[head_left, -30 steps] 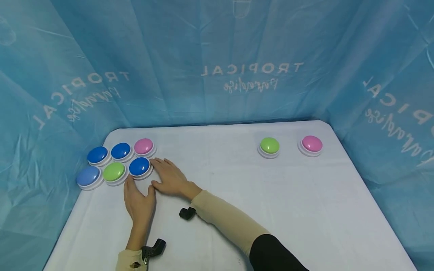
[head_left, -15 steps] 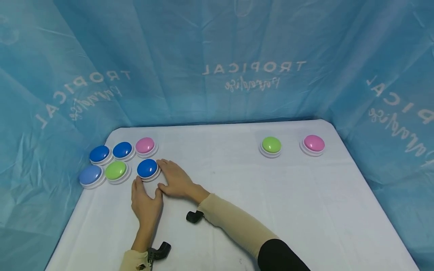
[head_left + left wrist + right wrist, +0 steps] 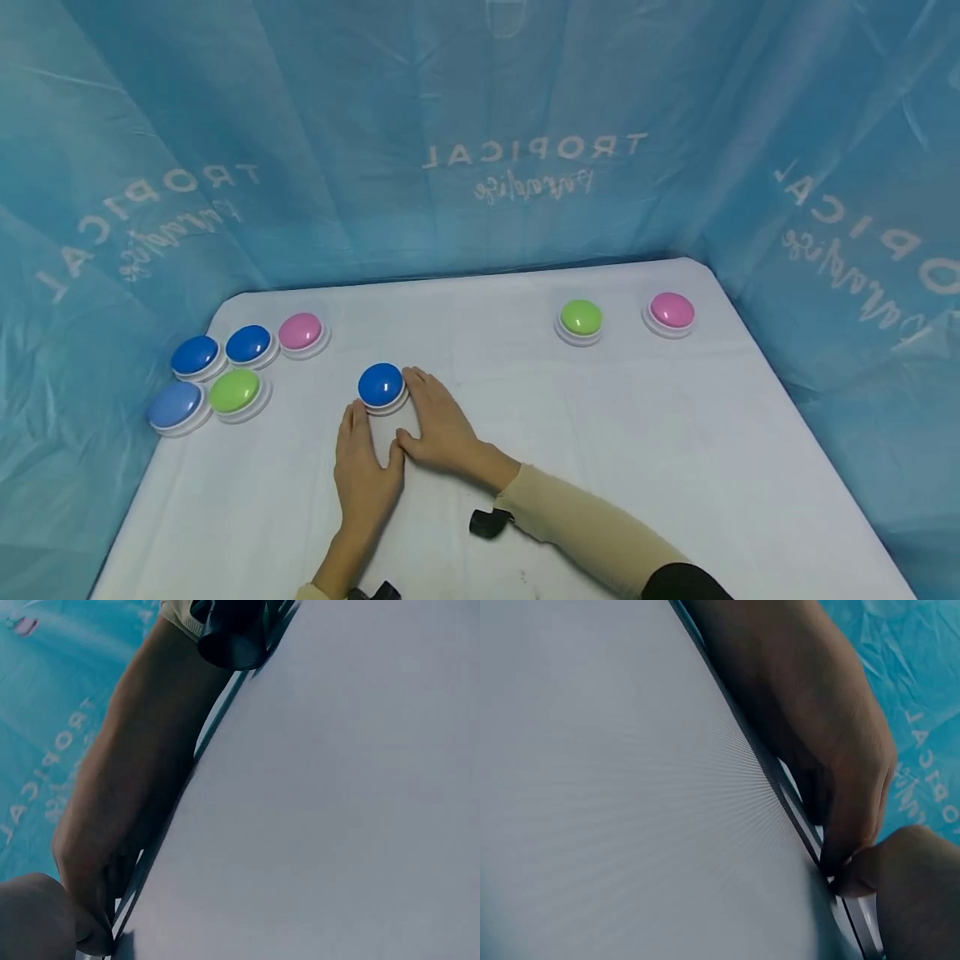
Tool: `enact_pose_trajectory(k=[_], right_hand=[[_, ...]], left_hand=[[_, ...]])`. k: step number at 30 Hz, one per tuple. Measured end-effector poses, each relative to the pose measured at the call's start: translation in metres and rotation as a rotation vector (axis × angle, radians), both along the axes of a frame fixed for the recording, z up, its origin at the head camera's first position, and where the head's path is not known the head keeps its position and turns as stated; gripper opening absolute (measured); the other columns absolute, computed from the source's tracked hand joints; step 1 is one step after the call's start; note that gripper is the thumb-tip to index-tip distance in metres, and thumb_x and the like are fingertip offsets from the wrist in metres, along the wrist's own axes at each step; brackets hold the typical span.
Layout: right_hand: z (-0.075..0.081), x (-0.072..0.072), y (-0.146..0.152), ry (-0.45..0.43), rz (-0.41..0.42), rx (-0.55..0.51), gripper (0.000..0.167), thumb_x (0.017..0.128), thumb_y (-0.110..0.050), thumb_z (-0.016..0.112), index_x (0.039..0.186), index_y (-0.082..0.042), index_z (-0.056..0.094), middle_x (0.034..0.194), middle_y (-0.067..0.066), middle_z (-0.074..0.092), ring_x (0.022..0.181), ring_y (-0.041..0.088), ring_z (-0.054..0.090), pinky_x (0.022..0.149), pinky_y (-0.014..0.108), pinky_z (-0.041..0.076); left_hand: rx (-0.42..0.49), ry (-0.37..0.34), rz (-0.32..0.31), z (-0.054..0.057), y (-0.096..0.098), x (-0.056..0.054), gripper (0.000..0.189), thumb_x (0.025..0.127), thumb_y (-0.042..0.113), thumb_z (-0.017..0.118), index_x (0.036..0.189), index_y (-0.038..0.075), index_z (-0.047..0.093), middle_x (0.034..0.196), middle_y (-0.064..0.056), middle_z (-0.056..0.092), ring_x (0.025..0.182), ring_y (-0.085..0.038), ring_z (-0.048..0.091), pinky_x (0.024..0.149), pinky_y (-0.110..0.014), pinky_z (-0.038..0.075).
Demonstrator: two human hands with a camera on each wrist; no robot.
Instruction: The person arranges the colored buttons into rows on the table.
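Note:
A blue dome push button (image 3: 380, 386) on a white round base stands on the white table, apart from the others. My left hand (image 3: 366, 479) touches the left near side of its base with extended fingertips. From the right, my right hand (image 3: 442, 429) lays its fingertips against the base's other side. The two thumbs meet or nearly meet just in front of the button. In the left wrist view the other hand (image 3: 120, 787) shows, its fingertips low at the table surface. The right wrist view also catches a hand (image 3: 817, 727), but the button is hidden there.
On the left stand several push buttons: a pale blue one (image 3: 174, 405), a green one (image 3: 235, 391), two dark blue ones and a pink one (image 3: 301, 332). Far right are a green button (image 3: 581, 320) and a pink button (image 3: 671, 312). A blue curtain (image 3: 465, 225) encloses the table.
Both hands have slid the blue button rightwards and slightly nearer, away from the left group. The head view has shifted a little. The other buttons stay in place.

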State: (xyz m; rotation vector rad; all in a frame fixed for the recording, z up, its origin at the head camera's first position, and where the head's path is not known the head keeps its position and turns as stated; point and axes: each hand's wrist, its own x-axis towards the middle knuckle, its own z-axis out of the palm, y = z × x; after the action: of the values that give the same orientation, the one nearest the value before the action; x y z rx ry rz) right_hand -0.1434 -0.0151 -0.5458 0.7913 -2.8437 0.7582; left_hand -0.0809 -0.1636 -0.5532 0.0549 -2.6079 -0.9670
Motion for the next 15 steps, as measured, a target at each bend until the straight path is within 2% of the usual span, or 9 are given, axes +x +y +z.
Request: enact_pose_trajectory(k=[7, 12, 15], right_hand=[[-0.002, 0.030, 0.050, 0.020, -0.078, -0.070, 0.089, 0.092, -0.033, 0.072, 0.162, 0.004, 0.031, 0.166, 0.019, 0.042, 0.158, 0.032, 0.035, 0.130, 0.045, 0.030], [0.000, 0.041, 0.079, 0.074, -0.128, -0.120, 0.088, 0.089, -0.030, 0.075, 0.159, 0.008, 0.036, 0.162, 0.023, 0.046, 0.154, 0.037, 0.040, 0.127, 0.053, 0.034], [0.001, 0.042, 0.091, 0.080, -0.164, -0.130, 0.089, 0.088, -0.030, 0.075, 0.158, 0.008, 0.037, 0.161, 0.025, 0.046, 0.153, 0.039, 0.041, 0.126, 0.055, 0.035]], left_hand=[[-0.121, -0.012, -0.188, -0.002, 0.029, 0.012, 0.090, 0.090, 0.022, 0.077, 0.161, -0.008, 0.031, 0.166, -0.027, 0.037, 0.156, -0.045, 0.033, 0.124, -0.061, 0.032], [-0.247, 0.067, -0.315, -0.003, 0.045, 0.009, 0.095, 0.090, 0.036, 0.076, 0.159, -0.011, 0.032, 0.164, -0.028, 0.039, 0.156, -0.041, 0.035, 0.127, -0.057, 0.028], [-0.302, 0.079, -0.364, -0.002, 0.054, 0.005, 0.097, 0.092, 0.045, 0.073, 0.159, -0.012, 0.033, 0.165, -0.028, 0.038, 0.157, -0.040, 0.034, 0.126, -0.059, 0.029]])
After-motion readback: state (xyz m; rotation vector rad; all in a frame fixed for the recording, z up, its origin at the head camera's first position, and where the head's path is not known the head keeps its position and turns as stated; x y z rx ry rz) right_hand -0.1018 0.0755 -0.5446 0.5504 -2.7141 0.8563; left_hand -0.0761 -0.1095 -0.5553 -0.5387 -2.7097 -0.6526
